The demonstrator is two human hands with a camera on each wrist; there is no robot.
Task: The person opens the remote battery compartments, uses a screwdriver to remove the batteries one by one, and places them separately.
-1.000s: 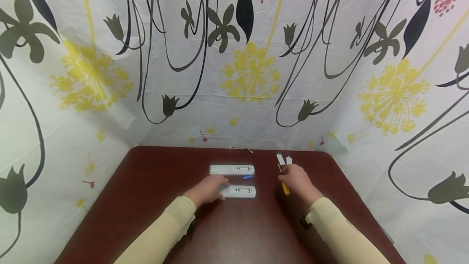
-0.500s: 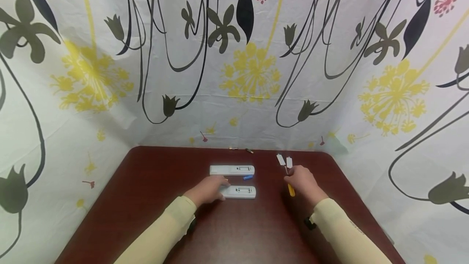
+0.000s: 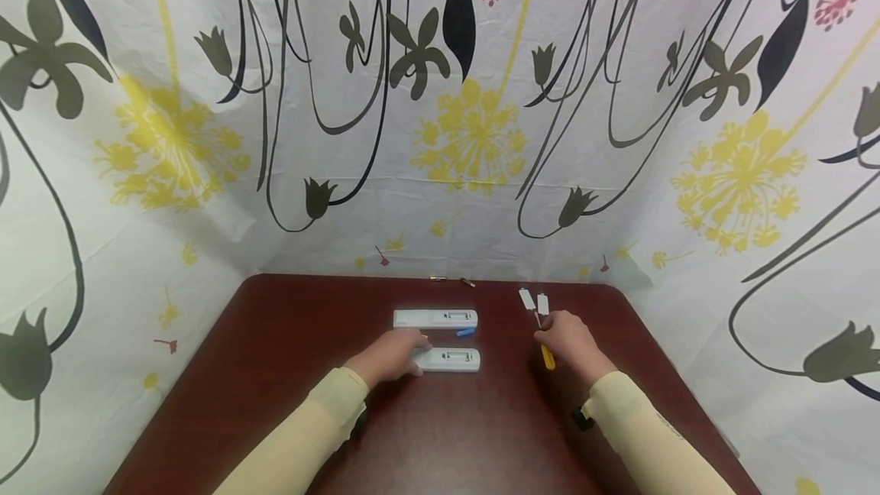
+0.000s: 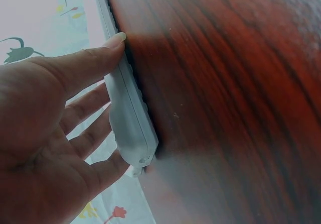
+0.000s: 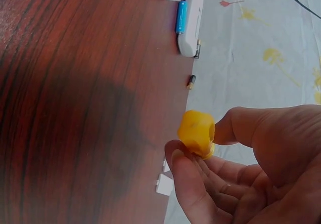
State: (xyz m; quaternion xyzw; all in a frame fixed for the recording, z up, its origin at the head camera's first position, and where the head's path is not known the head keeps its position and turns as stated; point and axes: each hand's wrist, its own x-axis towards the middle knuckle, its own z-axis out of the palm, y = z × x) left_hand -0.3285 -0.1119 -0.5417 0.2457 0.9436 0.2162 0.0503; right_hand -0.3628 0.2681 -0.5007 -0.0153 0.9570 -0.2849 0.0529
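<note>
My left hand (image 3: 388, 354) grips the left end of the nearer white remote control (image 3: 450, 360), which lies face down on the table with its battery bay uncovered. In the left wrist view, thumb and fingers hold opposite long sides of that remote (image 4: 125, 103). A screwdriver with a yellow handle (image 3: 548, 357) is held by my right hand (image 3: 571, 342). Its thin shaft points away, toward two small white battery covers (image 3: 535, 301). Seen from the right wrist, the thumb and fingers pinch the yellow handle (image 5: 195, 132); the shaft is hidden there.
A second white remote (image 3: 429, 318) lies behind the first, its battery bay also uncovered. Between them sits a blue battery (image 3: 465, 332). Two more small batteries (image 3: 467, 283) lie by the back edge of the dark red table (image 3: 454, 434). Flowered cloth (image 3: 440, 136) hangs around the table.
My right hand has shifted a little to the right with the screwdriver, mostly in the first half second. The left hand and the remote it holds have stayed still.
</note>
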